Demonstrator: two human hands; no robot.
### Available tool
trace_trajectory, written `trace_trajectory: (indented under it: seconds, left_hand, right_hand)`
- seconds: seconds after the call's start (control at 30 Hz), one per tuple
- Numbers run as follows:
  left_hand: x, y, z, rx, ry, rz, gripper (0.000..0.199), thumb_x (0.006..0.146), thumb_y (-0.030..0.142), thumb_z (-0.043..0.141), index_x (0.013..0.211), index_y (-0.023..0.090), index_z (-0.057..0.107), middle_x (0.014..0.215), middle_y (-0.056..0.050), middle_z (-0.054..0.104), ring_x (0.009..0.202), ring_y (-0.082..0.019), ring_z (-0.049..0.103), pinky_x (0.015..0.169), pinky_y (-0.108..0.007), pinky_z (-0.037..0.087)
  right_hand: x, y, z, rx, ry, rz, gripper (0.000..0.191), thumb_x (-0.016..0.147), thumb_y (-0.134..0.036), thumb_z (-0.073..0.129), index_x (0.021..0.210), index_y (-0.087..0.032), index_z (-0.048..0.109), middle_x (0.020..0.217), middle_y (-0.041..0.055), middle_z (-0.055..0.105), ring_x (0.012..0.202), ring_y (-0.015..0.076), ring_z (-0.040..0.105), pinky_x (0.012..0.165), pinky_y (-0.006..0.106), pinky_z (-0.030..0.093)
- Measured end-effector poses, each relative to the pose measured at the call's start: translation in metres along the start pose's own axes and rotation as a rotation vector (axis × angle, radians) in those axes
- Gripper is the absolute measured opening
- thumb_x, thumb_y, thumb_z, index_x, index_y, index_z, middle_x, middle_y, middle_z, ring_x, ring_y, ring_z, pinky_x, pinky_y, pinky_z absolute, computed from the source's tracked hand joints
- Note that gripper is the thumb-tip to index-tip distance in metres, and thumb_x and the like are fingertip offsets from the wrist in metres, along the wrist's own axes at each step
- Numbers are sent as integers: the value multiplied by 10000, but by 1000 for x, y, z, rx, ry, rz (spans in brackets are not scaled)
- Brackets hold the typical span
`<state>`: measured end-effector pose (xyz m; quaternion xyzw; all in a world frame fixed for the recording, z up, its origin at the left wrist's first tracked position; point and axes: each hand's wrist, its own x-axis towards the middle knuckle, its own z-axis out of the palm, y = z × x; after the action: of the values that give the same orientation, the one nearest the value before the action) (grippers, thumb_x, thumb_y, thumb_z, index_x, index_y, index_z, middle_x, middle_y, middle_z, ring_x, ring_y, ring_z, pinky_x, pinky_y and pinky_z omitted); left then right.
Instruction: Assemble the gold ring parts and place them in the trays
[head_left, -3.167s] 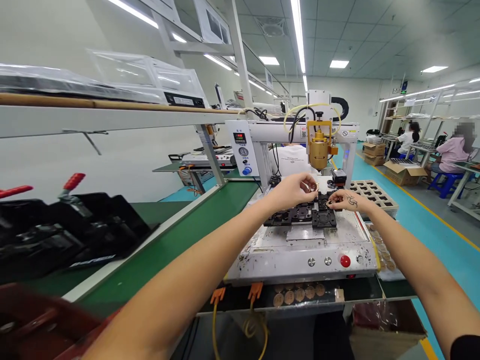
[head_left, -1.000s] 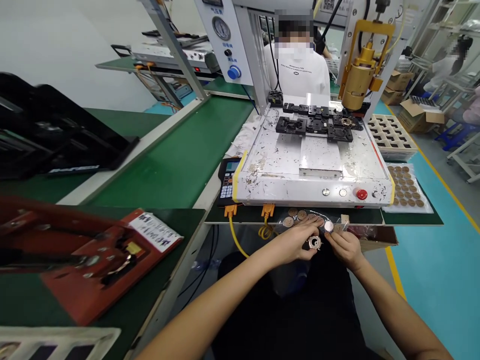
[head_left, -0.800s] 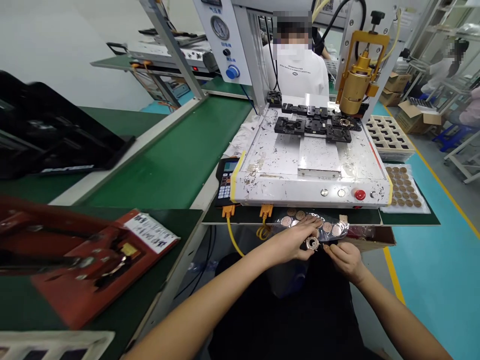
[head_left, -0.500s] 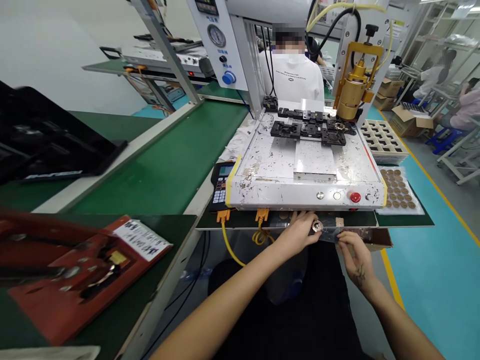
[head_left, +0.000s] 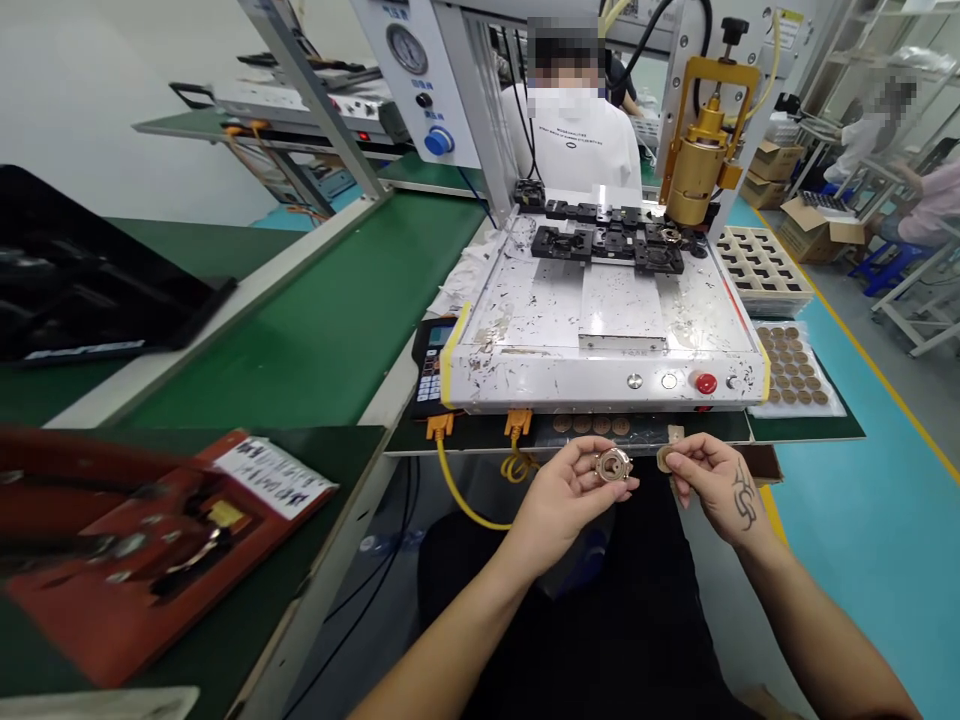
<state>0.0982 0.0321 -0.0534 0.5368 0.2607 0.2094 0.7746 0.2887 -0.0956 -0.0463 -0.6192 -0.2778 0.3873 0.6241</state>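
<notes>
My left hand (head_left: pixel 559 505) grips a round metal watch case (head_left: pixel 613 464) between thumb and fingers, its open ring facing up. To the right of it, my right hand (head_left: pixel 720 490) pinches a small round tan disc (head_left: pixel 663 459) between thumb and forefinger. Both hands are in front of the bench edge, with a short gap between the watch case and the disc. Behind them, under the machine's front, a clear sheet carries a row of brown round discs (head_left: pixel 601 424).
A white machine (head_left: pixel 517 365) with black fixtures (head_left: pixel 562 243) and a gold press head (head_left: pixel 694 165) stands ahead. On the right are a sheet of brown discs (head_left: pixel 795 368) and a slotted tray (head_left: pixel 765 260). A red hand press (head_left: pixel 150 560) sits left. A person in white (head_left: pixel 577 145) is beyond.
The watch case has come nearer in my left hand. My right hand has lifted off the clear sheet and now holds a tan disc. The row of brown discs has become visible.
</notes>
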Motion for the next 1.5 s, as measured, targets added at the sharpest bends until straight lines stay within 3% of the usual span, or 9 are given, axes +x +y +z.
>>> trace_trajectory:
  seconds: [0.13,0.3,0.43,0.6,0.73,0.83,0.93,1.03,1.5]
  left_hand:
    - [-18,13,3,-243,65,-97,609,739,271,990,1232,172,646,1177,-124,825,1173,-333,793,1098,-484,613]
    - [-35,18,6,-382,71,-119,575,867,412,916,1319,122,709,1217,-177,824,1216,-358,770,1119,-532,599]
    - [-43,16,6,-414,75,-78,514,911,430,877,1310,134,745,1237,-173,822,1227,-361,765,1135,-547,590]
    - [-49,14,5,-438,78,-37,483,930,444,856,1302,149,765,1248,-162,821,1251,-361,753,1137,-545,594]
    - [-50,12,5,-451,69,-32,456,942,433,846,1303,165,776,1244,-143,824,1229,-333,764,1126,-511,609]
    - [-52,12,5,-447,75,-32,449,938,421,852,1305,172,782,1239,-130,824,1197,-316,777,1111,-486,623]
    - [-54,12,6,-426,82,-17,454,942,424,847,1316,175,778,1236,-123,820,1164,-304,787,1095,-477,633]
    - [-57,13,8,-396,84,3,451,962,436,820,1331,181,769,1249,-118,812,1157,-298,786,1092,-473,635]
    - [-60,11,13,-364,90,31,473,986,451,785,1369,178,741,1357,-141,768,1271,-340,735,1127,-482,609]
  right_hand:
    - [-3,-1,9,56,-70,41,339,845,-452,917,890,-207,687,541,-53,615,452,123,536,458,262,480]
    - [-11,-1,11,15,-108,26,271,918,-423,869,947,-204,713,585,-40,651,484,120,589,522,257,509]
    - [-19,-5,10,-10,-174,61,240,970,-420,819,966,-204,714,655,-18,679,529,129,612,554,272,513]
    - [-24,-9,11,58,-290,186,299,1007,-455,768,881,-208,656,601,-35,619,499,114,542,518,252,434]
    - [-23,-12,18,28,-329,201,332,1023,-490,734,866,-212,641,576,-50,567,473,100,454,487,243,332]
    - [-21,-18,26,-68,-321,101,325,1026,-479,727,854,-214,648,674,-31,581,565,113,481,555,262,374]
    - [-21,-26,36,-239,-272,-93,290,1018,-442,733,852,-215,664,954,32,644,823,164,586,741,297,466]
    - [-23,-32,45,-341,-284,-183,252,1029,-416,705,873,-223,666,1138,57,638,991,199,615,857,319,483]
    - [-25,-28,50,-387,-293,-186,249,1038,-407,683,873,-224,648,1136,63,625,1000,207,613,863,326,498]
